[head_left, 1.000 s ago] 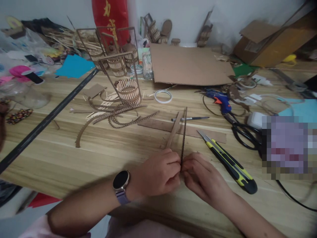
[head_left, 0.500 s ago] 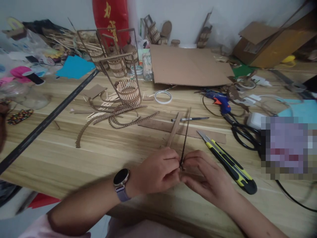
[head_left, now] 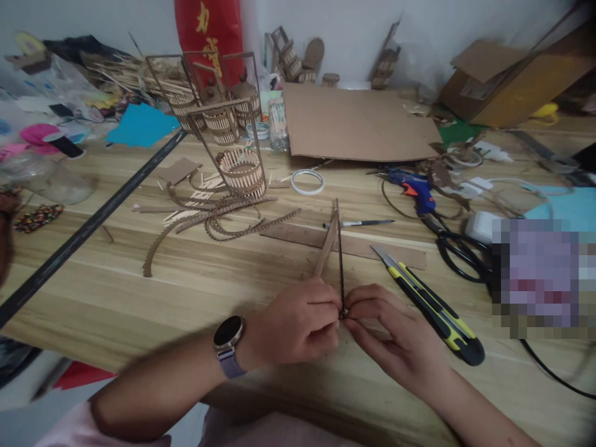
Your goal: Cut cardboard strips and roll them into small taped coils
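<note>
nearest, both hands meet low over the counter (head_left: 209,285). the left hand (head_left: 302,323), below a wristwatch (head_left: 228,332), has its fingers curled in; the right hand (head_left: 395,335) pinches with thumb and fingertips. between them they grip the lower end of a narrow corrugated cardboard strip (head_left: 340,261), which points away from the person. a flat cardboard strip (head_left: 325,251) leads out from behind the left hand; whether that hand holds it too, i cannot tell. the held strip seems only partly worked, and it is joined to no bucket.

right of the hands lies a utility knife (head_left: 433,307), blade out. just beyond, a pen (head_left: 367,223) lies near a wider cardboard strip (head_left: 386,248), with ridged strips (head_left: 200,216) loose to the left; these look cut but unused.

farther off, a slatted bucket (head_left: 244,186) stands upright, bands and tall handle in place, apparently near complete, with similar buckets behind it. a large cardboard sheet (head_left: 358,121) lies to their right.
</note>
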`<state>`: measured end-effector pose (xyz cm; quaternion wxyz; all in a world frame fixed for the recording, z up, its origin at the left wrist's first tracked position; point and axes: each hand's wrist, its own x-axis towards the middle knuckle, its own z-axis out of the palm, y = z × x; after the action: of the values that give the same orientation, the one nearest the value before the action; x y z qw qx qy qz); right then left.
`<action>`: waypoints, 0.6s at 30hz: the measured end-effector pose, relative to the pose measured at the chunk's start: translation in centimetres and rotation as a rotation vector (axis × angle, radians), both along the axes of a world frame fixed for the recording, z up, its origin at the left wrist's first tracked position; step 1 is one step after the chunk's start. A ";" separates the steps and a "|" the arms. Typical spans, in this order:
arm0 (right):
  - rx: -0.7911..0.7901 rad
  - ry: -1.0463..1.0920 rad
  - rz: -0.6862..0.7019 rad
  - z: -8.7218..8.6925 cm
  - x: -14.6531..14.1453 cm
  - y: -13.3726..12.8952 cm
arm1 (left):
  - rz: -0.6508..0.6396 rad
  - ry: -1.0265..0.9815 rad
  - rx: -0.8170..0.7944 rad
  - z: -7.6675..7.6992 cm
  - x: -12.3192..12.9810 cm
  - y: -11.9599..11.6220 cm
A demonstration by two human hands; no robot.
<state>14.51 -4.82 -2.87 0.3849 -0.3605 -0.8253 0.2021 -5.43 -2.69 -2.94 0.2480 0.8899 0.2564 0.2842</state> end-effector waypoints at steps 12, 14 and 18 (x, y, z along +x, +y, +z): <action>-0.059 0.042 0.008 0.5 0.5 0.5 | -0.034 -0.184 -0.022 0.3 0.0 0.2; -0.083 0.078 0.009 0.4 0.6 0.5 | -0.044 -0.190 -0.070 0.3 -0.1 0.2; -0.113 0.124 0.002 0.4 0.5 0.4 | -0.058 -0.185 -0.129 0.3 -0.3 0.4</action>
<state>15.04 -4.42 -2.45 0.4144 -0.3675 -0.7874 0.2705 -5.71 -2.34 -2.63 0.3356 0.8492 0.2242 0.3405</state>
